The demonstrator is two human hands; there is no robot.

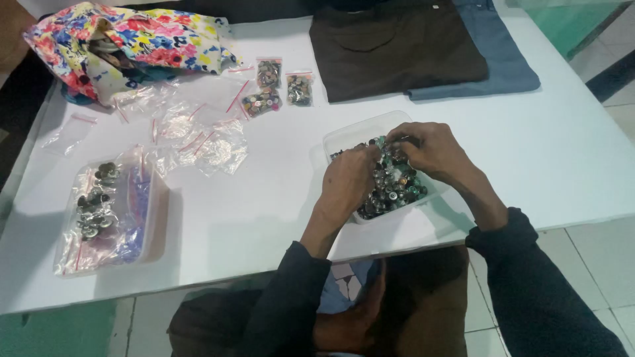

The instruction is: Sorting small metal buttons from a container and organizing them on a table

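Note:
A clear plastic tub (350, 134) full of mixed buttons (390, 188) sits on the white table (264, 218) in front of me. Both hands are down in it. My left hand (348, 178) rests over the near left part of the pile, fingers curled among the buttons. My right hand (430, 149) reaches over the far side, fingertips pinched into the buttons near the middle. Whether either hand holds a button is hidden by the fingers.
A second tub (155, 218) at the left holds bags of metal buttons. Empty zip bags (198, 135) lie scattered beyond it, with three small filled bags (278, 86). A floral cloth bag (132, 39) sits at far left, folded dark and blue garments (397, 46) at the back.

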